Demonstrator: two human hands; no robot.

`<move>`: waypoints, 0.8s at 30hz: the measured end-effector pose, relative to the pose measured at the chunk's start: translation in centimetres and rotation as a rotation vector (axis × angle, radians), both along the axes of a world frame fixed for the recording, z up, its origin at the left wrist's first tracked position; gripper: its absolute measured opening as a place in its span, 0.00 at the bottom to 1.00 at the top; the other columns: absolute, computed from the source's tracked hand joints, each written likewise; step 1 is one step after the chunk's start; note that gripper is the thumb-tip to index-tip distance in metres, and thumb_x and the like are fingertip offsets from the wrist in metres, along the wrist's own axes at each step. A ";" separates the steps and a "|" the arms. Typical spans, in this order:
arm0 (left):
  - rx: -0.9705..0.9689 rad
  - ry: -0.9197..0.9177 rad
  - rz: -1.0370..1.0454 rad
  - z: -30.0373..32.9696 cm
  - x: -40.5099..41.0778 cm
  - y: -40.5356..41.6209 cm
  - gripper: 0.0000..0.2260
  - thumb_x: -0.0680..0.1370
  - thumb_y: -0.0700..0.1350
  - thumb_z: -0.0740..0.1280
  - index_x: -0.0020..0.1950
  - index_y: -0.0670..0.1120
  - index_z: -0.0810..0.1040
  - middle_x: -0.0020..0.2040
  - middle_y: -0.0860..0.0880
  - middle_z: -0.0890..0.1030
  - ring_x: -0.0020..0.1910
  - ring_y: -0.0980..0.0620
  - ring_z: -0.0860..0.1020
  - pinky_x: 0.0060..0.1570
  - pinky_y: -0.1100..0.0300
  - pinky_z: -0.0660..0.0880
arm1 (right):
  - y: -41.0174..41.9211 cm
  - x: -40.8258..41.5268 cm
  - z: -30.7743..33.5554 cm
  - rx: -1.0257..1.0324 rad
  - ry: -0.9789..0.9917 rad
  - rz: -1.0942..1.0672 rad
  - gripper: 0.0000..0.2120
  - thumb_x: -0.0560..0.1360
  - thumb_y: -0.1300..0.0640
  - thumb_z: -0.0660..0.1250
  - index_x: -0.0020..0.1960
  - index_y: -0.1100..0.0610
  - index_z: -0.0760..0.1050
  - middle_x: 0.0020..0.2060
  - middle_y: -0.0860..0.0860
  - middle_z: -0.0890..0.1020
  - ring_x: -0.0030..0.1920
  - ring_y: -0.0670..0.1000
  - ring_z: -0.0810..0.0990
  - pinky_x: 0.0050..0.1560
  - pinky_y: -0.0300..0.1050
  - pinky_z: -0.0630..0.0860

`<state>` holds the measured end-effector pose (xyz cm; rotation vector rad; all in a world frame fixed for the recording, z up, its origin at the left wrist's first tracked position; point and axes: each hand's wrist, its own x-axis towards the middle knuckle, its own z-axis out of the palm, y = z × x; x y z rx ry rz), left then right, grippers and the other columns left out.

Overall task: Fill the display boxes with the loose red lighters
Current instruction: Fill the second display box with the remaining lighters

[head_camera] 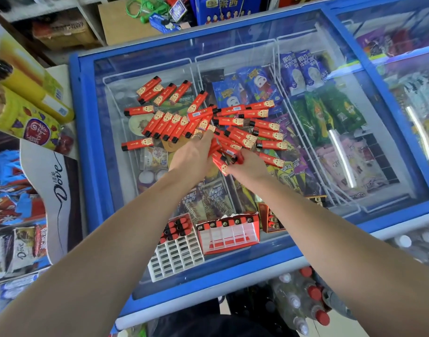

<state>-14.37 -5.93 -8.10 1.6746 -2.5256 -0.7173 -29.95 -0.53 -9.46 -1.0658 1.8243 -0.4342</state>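
A: Where are the red lighters?

B: Scattered across the glass lid of the blue freezer, the worktop here, mostly from the centre out toward twelve and ten o'clock, some lined up side by side, others piled crosswise.

A: And the hands?

B: The left hand lies flat, fingers stretched forward onto the heap. The right hand, just at its three o'clock, is curled around a small bunch of lighters.

A: The display boxes?

B: At six o'clock, near the lid's front edge. A white grid tray holds a few lighters in its far corner; a red box touches its right side, one row filled. Another red box sits beyond, partly behind the right forearm.
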 end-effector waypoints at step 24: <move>0.436 0.625 0.663 3.6 5.4 2.0 0.08 0.75 0.43 0.71 0.38 0.45 0.76 0.31 0.49 0.76 0.31 0.52 0.73 0.33 0.61 0.71 | 1.1 2.8 3.6 0.091 -0.448 -0.130 0.07 0.73 0.65 0.71 0.48 0.61 0.74 0.26 0.51 0.75 0.22 0.48 0.67 0.23 0.38 0.62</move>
